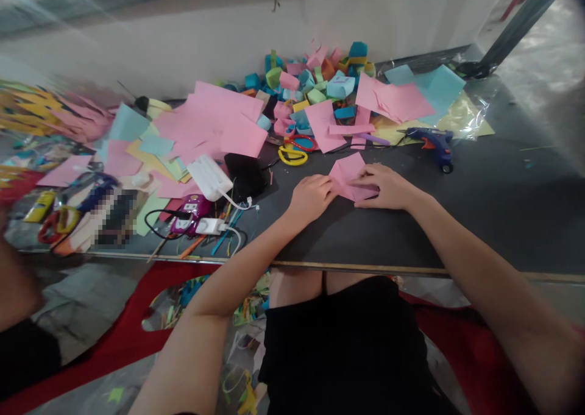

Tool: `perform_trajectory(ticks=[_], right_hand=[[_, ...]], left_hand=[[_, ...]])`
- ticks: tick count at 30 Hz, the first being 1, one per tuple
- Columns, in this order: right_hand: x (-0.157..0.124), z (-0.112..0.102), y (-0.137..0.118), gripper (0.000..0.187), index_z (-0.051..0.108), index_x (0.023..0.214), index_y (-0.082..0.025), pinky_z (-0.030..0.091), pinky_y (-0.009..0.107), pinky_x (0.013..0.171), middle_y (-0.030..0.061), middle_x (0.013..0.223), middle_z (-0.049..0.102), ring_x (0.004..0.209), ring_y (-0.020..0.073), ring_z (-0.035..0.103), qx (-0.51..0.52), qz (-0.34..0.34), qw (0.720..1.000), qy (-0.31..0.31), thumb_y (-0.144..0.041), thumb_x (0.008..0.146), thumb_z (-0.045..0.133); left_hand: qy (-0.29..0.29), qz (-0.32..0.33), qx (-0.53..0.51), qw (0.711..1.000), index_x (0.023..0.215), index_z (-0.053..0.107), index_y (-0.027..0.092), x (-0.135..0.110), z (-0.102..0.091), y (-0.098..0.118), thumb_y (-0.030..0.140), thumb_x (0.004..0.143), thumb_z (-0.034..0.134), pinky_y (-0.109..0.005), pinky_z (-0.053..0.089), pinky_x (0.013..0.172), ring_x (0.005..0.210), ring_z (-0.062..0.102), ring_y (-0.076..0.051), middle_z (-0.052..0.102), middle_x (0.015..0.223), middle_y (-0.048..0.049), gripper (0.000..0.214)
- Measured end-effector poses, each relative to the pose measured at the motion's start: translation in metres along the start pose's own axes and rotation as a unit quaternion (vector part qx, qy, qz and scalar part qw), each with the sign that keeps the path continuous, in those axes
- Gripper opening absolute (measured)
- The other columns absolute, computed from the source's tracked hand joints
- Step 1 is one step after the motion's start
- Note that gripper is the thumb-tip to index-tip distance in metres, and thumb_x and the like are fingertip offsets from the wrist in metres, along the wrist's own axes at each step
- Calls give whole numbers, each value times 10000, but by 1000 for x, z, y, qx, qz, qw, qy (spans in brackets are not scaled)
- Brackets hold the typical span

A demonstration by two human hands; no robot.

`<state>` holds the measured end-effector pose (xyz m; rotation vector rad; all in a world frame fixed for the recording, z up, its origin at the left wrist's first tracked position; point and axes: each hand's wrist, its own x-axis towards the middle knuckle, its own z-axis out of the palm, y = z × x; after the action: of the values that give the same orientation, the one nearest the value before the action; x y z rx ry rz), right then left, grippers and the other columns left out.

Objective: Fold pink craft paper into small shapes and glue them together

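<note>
A small sheet of pink paper (346,169), partly folded with creases showing, lies on the dark tabletop between my two hands. My left hand (311,197) has its fingers closed at the paper's left edge. On the other side, my right hand (386,187) grips the folded right part, fingers on top and thumb near the lower edge. Some of the paper is covered by my fingers. Just beyond it are yellow-and-red-handled scissors (293,154) and a strip of pink paper (351,129). A blue glue gun (432,142) lies past my right hand.
Folded paper pieces (315,86) are heaped against the wall. Pink sheets (214,122) spread to the left, near a white power strip (209,177), a purple device (194,211) and cables. Another person's arm (16,275) is at far left. The table's front edge (365,267) runs before me.
</note>
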<state>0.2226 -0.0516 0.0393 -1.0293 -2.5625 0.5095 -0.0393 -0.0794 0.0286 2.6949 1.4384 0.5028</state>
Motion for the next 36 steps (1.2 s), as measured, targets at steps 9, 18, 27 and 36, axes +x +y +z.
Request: perform_trajectory(ticks=[9, 18, 27, 36], right_hand=[[-1, 3, -16, 453, 782, 1251, -232, 537, 428, 923, 131, 1139, 762, 1055, 314, 693, -74, 50, 996, 13, -516, 905, 713], [-7, -17, 2, 214, 841, 996, -261, 535, 416, 923, 76, 1033, 812, 965, 268, 735, 18, -54, 997, 43, -350, 842, 722], [-7, -18, 9, 218, 878, 957, -309, 538, 385, 949, 64, 1052, 819, 939, 223, 735, 84, -64, 994, -8, -393, 920, 680], [-10, -27, 22, 257, 883, 1018, -356, 507, 400, 1042, 49, 1191, 798, 1082, 245, 710, 140, -13, 986, -85, -496, 926, 687]], left_hand=[[-10, 86, -86, 993, 1180, 800, 194, 39, 17, -9, 187, 1009, 638, -388, 571, 1023, 1154, 724, -229, 785, 1252, -113, 236], [22, 129, -167, 977, 1177, 807, 226, 33, 27, -28, 220, 1023, 642, -462, 570, 1112, 1243, 720, -223, 792, 1267, -89, 226], [47, 96, -137, 985, 1068, 834, 240, 31, 21, -25, 248, 978, 712, -434, 587, 1012, 1113, 725, -223, 822, 1128, -69, 152], [-8, 77, -147, 986, 1087, 835, 260, 27, 11, -28, 366, 952, 756, -401, 566, 1019, 1161, 711, -229, 792, 1229, -69, 189]])
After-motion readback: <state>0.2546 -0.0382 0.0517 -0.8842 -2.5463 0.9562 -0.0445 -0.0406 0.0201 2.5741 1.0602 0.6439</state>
